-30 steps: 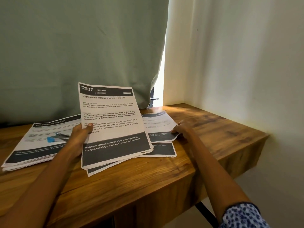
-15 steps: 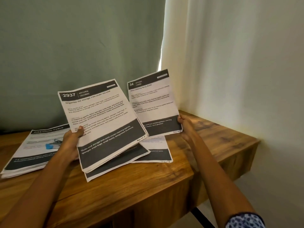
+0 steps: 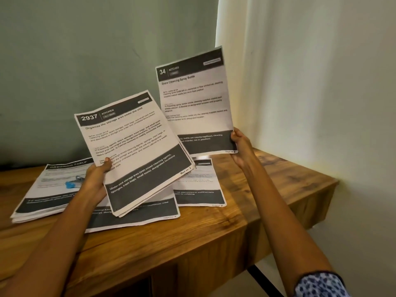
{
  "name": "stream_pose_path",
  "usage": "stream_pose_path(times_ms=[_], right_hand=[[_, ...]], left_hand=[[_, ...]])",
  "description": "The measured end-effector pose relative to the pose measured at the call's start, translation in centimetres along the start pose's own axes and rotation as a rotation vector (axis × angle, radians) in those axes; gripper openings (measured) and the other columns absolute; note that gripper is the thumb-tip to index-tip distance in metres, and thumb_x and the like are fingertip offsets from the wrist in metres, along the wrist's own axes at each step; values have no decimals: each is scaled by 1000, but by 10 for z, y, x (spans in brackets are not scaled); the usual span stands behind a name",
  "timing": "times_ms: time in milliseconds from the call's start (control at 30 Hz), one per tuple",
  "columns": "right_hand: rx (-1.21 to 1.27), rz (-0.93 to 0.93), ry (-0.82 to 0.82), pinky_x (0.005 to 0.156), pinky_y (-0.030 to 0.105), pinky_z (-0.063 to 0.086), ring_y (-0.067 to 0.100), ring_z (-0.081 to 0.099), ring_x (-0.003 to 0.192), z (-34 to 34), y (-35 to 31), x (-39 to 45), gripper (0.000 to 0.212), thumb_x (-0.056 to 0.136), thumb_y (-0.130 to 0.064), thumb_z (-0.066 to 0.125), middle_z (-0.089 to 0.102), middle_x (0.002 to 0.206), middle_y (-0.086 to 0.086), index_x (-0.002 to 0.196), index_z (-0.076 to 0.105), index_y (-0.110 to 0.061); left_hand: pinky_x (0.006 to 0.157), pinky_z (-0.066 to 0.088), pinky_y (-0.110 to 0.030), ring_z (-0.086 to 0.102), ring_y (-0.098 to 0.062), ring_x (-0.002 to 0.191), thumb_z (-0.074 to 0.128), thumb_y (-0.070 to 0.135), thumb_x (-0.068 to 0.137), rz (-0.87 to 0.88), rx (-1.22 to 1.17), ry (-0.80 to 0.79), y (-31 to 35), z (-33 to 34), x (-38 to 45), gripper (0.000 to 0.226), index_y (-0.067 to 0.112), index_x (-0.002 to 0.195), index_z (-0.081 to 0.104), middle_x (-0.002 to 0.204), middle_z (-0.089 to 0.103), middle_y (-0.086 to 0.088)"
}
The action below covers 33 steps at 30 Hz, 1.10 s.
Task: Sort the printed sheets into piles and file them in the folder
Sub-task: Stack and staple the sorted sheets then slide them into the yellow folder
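Dim room; daylight glows through the pale curtain (image 3: 267, 82) on the right, print stays legible, edges slightly bowed.

1 head-worn wide-angle view, looking forward and down, close over wooden table (image 3: 246, 213)

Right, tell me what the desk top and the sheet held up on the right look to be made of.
Desk top: looks like wood or a wood-look laminate, warm brown with a streaked grain and knot marks, a low sheen; which of the two cannot be told.
Sheet numbered 34: thin white printer paper, matt, with black printed bands; it bows slightly where the right hand pinches its lower corner.
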State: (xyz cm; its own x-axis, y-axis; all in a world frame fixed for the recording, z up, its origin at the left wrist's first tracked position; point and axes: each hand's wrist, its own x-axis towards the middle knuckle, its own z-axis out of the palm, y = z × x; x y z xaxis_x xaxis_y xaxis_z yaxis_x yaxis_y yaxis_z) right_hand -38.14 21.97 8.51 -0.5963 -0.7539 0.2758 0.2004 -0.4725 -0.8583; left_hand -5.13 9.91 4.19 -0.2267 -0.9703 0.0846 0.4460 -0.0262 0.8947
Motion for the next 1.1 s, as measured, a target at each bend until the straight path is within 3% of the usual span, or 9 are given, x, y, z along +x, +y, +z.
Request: stream_pose_path(times_ms=[67,200,300,400,600,900,967,1067,1100], right_hand=[[-3,-4,-9,87,37,53,21,63,86,5,-2,-1,27,99,-5,36,66,96,8,99,61,-14],[55,66,-61,68,28,59,21,63,83,16,1,-8,27,99,-5,36,66,94,9,99,61,-13],[67,114,-102,64,27,58,21,62,85,26,9,-10,27,100,-3,34,64,97,10,101,60,-12],[53,152,-118,58,25,56,21,63,84,35,14,-13,27,100,-3,33,64,97,10,112,56,-8],[42,192,-107,54,25,56,22,64,82,37,17,-17,28,101,-6,33,65,95,11,118,55,-9],[-27,232,-290,67,29,58,21,64,90,57,30,-29,33,100,-6,35,64,107,11,130,49,-6],[-43,242,-312,64,26,57,18,64,85,67,35,-32,31,100,-5,34,64,102,9,126,51,-7],[-104,274,-373,64,27,56,18,64,80,83,45,-40,24,100,-8,36,66,92,8,107,59,-11],[-122,285,-393,64,27,56,18,64,78,87,48,-42,24,100,-10,38,68,88,7,103,62,-14]], left_hand=[[90,44,-45,60,-19,90,41,12,99,4,-15,-3,-1,-1,2,18,20,102,57,130,54,-7],[90,44,-45,60,-19,92,41,12,99,14,-32,15,-2,-2,4,34,12,133,47,133,53,-9],[89,44,-44,60,-21,98,42,13,99,18,-49,31,-1,-4,5,36,12,134,46,133,53,-9],[85,46,-44,61,-17,89,43,14,99,23,-53,37,-1,-6,5,35,13,134,46,131,55,-8],[87,45,-44,60,-21,98,44,15,98,41,-62,88,1,-8,5,36,14,134,46,129,55,-6],[84,50,-41,59,-22,104,43,12,98,17,-117,52,0,-8,-1,31,15,129,47,128,57,-6],[79,51,-38,61,-20,99,42,11,98,-7,-159,47,-1,-9,-1,33,15,130,47,125,59,-5],[87,48,-40,58,-21,103,41,12,99,-38,-156,48,-2,-8,0,19,18,110,55,131,55,-8],[88,47,-40,57,-22,104,40,12,99,-40,-136,52,-2,-8,1,20,16,112,55,132,54,-8]])
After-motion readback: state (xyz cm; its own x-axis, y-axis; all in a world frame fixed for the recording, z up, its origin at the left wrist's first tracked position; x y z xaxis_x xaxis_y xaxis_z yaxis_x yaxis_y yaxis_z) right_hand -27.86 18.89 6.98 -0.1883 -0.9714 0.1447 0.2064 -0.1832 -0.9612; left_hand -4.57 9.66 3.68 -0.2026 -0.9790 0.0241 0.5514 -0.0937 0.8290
